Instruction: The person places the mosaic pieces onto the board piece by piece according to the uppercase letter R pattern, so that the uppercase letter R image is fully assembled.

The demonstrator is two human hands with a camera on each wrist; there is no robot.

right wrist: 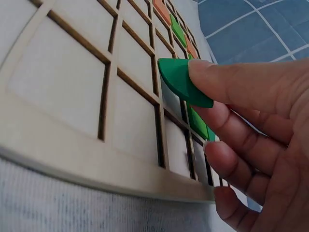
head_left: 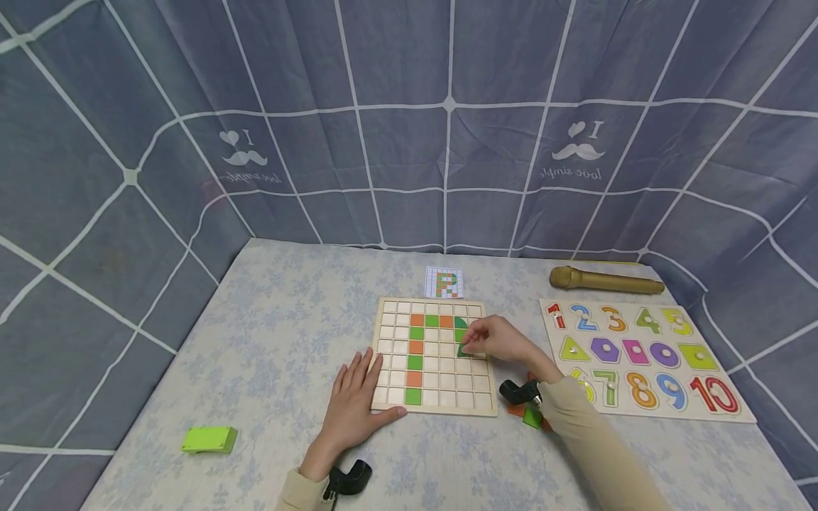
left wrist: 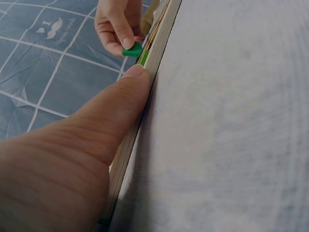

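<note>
A square wooden grid board (head_left: 447, 411) lies on the table, with orange and green square tiles forming a column and a short row near its top. A dark green quarter-round tile sits at the row's right end, with a green square below it. My right hand (head_left: 495, 339) pinches another dark green quarter-round tile (right wrist: 181, 81) between thumb and fingers, just over the grid's right part. My left hand (head_left: 354, 404) lies with spread fingers at the board's left edge, its thumb (left wrist: 118, 108) against the near edge.
A pattern card (head_left: 444, 282) lies behind the board. Loose orange and green tiles (head_left: 532, 416) lie partly under the right wrist. To the right are a number-and-shape puzzle board (head_left: 623, 341) and a gold microphone-shaped object (head_left: 607, 281). A lime green block (head_left: 209, 440) is at left.
</note>
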